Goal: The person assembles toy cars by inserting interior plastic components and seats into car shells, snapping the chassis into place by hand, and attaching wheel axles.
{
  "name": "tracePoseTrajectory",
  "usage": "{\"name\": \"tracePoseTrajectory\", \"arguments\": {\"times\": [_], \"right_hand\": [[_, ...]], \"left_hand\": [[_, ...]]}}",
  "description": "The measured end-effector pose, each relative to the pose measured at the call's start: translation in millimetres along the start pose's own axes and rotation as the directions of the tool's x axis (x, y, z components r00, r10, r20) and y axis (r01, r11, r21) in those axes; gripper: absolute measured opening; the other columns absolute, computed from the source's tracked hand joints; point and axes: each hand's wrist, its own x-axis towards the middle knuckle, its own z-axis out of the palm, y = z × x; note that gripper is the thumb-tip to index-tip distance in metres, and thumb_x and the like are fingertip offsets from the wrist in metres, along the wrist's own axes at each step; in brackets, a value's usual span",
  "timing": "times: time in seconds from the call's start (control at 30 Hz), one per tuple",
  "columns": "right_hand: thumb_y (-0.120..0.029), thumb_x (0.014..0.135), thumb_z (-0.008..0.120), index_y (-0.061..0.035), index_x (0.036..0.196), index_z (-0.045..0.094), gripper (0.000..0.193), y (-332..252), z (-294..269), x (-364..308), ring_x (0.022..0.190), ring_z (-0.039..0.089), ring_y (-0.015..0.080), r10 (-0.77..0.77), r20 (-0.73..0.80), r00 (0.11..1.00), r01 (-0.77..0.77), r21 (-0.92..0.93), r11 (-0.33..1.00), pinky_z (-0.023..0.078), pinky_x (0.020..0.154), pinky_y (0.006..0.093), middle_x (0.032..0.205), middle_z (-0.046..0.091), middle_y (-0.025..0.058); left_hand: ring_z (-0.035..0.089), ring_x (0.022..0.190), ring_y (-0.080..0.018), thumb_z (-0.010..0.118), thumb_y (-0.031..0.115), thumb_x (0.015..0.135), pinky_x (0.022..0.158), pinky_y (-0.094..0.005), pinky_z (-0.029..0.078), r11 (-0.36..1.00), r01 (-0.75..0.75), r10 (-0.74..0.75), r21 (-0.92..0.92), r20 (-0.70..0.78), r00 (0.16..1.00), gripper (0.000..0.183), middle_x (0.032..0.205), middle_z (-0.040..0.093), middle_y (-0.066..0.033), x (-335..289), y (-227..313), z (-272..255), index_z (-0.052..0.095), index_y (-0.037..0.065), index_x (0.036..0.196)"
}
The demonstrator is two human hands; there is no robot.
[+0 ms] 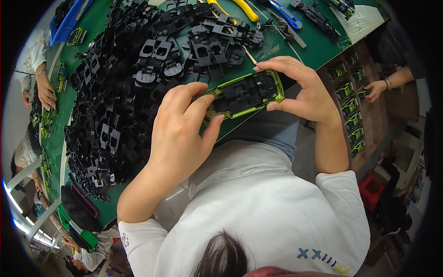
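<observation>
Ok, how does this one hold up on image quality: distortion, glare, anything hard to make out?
Head view: strong fisheye distortion toward a black rim; glare from the ceiling lights at lower left; the pile of black parts is dark, so pieces merge; the left hand, right hand and green toy car body look fairly sharp.

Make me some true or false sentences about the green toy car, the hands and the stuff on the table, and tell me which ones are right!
1. The left hand and right hand both hold the green-and-black toy car. True.
2. The tabletop is red. False: the tabletop is green.
3. A heap of black plastic parts lies on the tabletop. True.
4. Green toy cars sit in a brown box on the right. True.
5. The yellow-handled tool is in the brown box. False: the yellow-handled tool lies on the tabletop.
</observation>
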Motion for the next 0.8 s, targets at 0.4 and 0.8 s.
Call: {"name": "tracePoseTrajectory", "arguments": {"times": [0.4, 0.8], "right_hand": [[-0.015, 0.059, 0.086, -0.0061, 0.123, 0.064, 0.069, 1, 1, 0, 0.110, 0.061, 0.0268, -0.023, -0.023, 0.999, 0.022, -0.007, 1.000, 0.047, 0.096, 0.0369, 0.116, 0.068, 0.0077], [-0.019, 0.059, 0.087, -0.0047, 0.124, 0.064, 0.070, 2, -1, -1, 0.111, 0.059, 0.0264, 0.002, -0.012, 1.000, -0.002, 0.009, 1.000, 0.046, 0.098, 0.0370, 0.116, 0.068, 0.0067]], "left_hand": [[0.060, 0.098, -0.0313, 0.072, 0.003, 0.075, 0.086, -0.0384, 0.050, 0.986, -0.092, 0.059, 0.141, 0.224, 0.973, 0.023, 0.106, 0.063, -0.0150, 20, 8, -6, 0.066, -0.006, 0.095], [0.061, 0.097, -0.0336, 0.071, 0.002, 0.075, 0.082, -0.0394, 0.052, 0.979, -0.160, 0.142, 0.124, 0.139, 0.980, 0.025, 0.108, 0.063, -0.0153, 14, 1, 2, 0.063, -0.007, 0.098]]}}
